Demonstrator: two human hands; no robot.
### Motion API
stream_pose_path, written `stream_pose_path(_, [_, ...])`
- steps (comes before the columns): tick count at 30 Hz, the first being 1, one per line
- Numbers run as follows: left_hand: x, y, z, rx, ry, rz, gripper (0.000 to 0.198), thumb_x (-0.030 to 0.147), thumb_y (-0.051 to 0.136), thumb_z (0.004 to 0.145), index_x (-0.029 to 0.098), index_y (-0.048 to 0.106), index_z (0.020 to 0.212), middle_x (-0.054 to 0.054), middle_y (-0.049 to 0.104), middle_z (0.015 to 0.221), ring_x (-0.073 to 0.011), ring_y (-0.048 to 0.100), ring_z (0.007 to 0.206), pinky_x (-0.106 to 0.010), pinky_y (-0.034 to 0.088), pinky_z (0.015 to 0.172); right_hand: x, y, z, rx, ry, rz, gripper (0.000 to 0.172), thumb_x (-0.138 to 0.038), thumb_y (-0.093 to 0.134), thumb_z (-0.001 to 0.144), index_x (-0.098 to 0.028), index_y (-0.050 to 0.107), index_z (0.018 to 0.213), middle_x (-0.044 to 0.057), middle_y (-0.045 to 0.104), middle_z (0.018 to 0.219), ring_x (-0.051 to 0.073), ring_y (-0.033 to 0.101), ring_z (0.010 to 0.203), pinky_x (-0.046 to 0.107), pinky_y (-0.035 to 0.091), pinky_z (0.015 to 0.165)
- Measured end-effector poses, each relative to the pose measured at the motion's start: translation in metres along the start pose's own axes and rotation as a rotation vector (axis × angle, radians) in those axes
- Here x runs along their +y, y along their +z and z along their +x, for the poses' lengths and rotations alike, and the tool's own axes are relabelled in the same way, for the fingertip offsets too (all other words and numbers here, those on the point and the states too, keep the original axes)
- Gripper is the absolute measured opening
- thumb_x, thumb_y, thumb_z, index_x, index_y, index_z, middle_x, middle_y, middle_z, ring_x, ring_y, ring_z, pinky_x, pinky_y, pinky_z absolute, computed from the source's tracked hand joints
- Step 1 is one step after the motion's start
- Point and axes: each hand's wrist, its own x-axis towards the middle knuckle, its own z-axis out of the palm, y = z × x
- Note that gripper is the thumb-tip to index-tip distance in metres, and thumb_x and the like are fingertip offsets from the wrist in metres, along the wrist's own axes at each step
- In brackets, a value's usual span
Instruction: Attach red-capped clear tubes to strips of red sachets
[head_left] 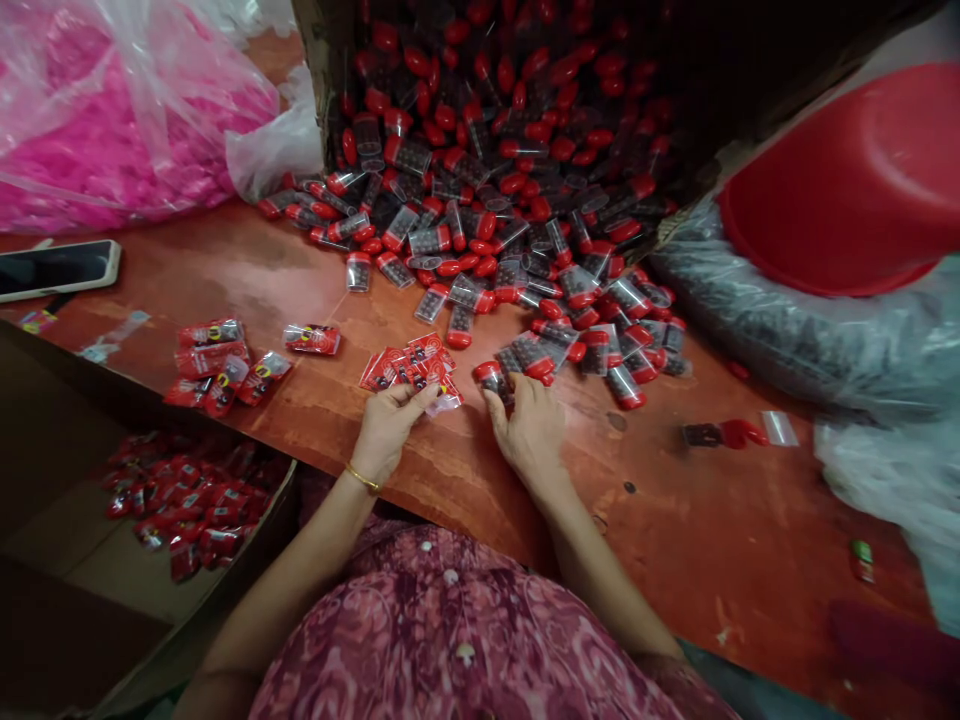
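Note:
My left hand (386, 425), a gold bangle at its wrist, pinches the clear edge of a small red printed pouch at a fanned stack of flat red pouches (386, 368). To its right, my right hand (531, 430) has its thumb and fingers round a small clear container (491, 378) with a red end and dark contents. Part of that container is hidden by the fingers. Just beyond lies a large heap of similar red-capped containers (465, 240), spilling from a dark carton. Several filled red packets (214, 362) sit left of the stack, with a single packet (310, 339) nearby.
A carton (277, 500) below the table edge at left holds many red packets. A phone (60, 268) and a bag of pink pieces (135, 130) are at left. At right, a red bucket (847, 180) rests on a plastic bag of dark pieces (765, 330), near an opened container (703, 435).

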Motion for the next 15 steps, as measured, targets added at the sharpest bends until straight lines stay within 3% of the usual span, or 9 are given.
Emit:
stream_pose_path(3, [0.003,0.002,0.000,-0.004,-0.106,-0.078,0.045,0.048,0.082,0.039,0.013,0.062,0.059,0.001,0.063,0.058,-0.0083,0.055,0.055,-0.021,0.043,0.054,0.004,0.004,0.006,-0.057,0.018,-0.075,0.029,-0.035,0.050,0.086,-0.012,0.060,0.098,0.016,0.062,0.095,0.027,0.051,0.087,0.036,0.036,0.072])
stream_pose_path(8, [0.004,0.000,0.000,0.008,-0.189,-0.181,0.045,0.045,0.084,0.038,0.015,0.063,0.065,0.002,0.064,0.060,-0.0072,0.055,0.052,-0.020,0.046,0.053,0.005,0.006,0.002,-0.117,0.020,0.147,0.023,-0.033,0.056,0.079,-0.013,0.059,0.092,0.013,0.063,0.087,0.025,0.051,0.081,0.038,0.038,0.072])
stream_pose_path(15, [0.003,0.005,-0.002,0.014,-0.170,-0.190,0.044,0.047,0.083,0.039,0.015,0.061,0.060,0.001,0.063,0.059,-0.0079,0.056,0.053,-0.020,0.045,0.053,0.006,-0.024,-0.017,-0.315,0.215,1.086,0.026,-0.042,0.054,0.081,-0.021,0.060,0.096,0.000,0.061,0.077,0.011,0.049,0.055,0.026,0.044,0.053])
